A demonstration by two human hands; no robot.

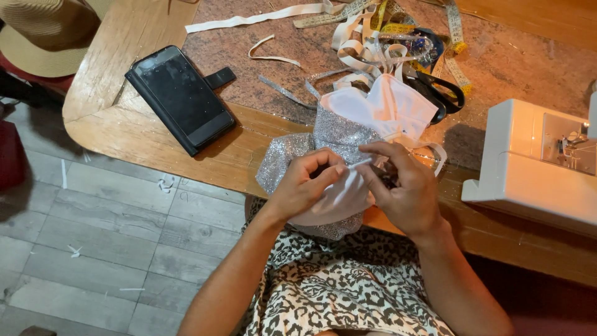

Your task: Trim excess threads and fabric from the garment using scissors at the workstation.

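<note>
My left hand (306, 186) and my right hand (403, 186) meet over the table's front edge, both pinching a piece of silver glitter fabric with white lining (339, 134). Between the fingertips runs a thin white strip, likely elastic (357, 165). The fabric drapes from the table down toward my lap, which is covered by a leopard-print garment (348, 286). Part of the fabric is hidden under my hands.
A black phone in a wallet case (180, 96) lies on the wooden table (124, 127) at left. A white sewing machine (535, 165) stands at right. Black scissors (441, 93), measuring tapes (457, 37) and white elastic strips (261, 17) clutter the back. A straw hat (46, 31) sits top left.
</note>
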